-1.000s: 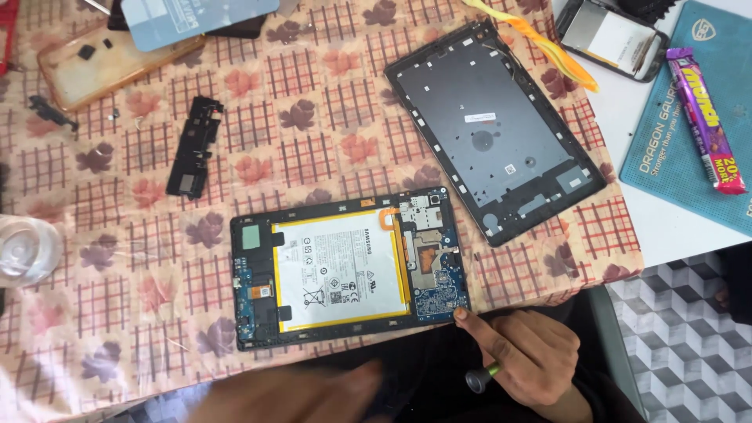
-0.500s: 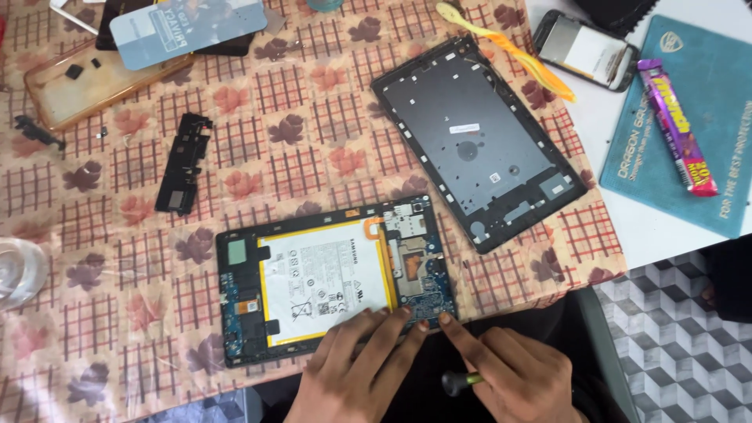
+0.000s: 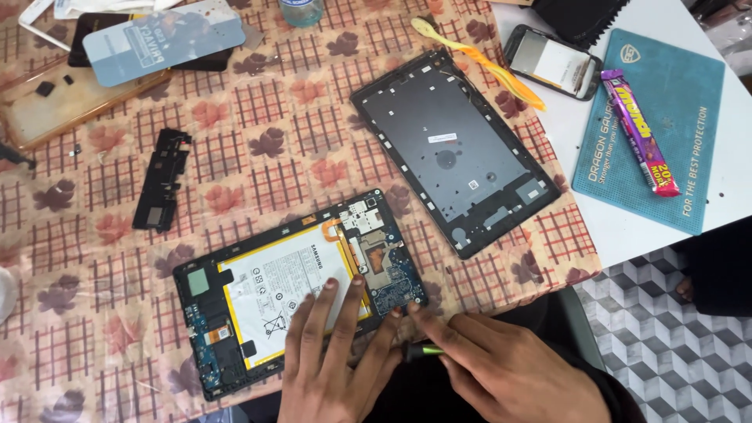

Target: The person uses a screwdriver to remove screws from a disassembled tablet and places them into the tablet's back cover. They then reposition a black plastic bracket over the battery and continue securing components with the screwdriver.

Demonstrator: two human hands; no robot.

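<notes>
Now flat on the opened tablet (image 3: 298, 294), left hand (image 3: 333, 360) lies open; right hand (image 3: 509, 368) grips a screwdriver (image 3: 423, 352).

Left hand (image 3: 333, 360): palm down at the near edge of the tabletop, fingers (image 3: 313, 313) stretched forward and slightly spread, fingertips pressed flat.
Right hand (image 3: 501, 368): just beside the left hand at the same near edge, knuckles up, fingers curled in a closed grip, index finger pointing left toward the left hand's fingertips.
Wrists: both enter from the bottom edge of the view; the right one is in a dark sleeve.
Spacing: hands near each other, almost touching.
</notes>
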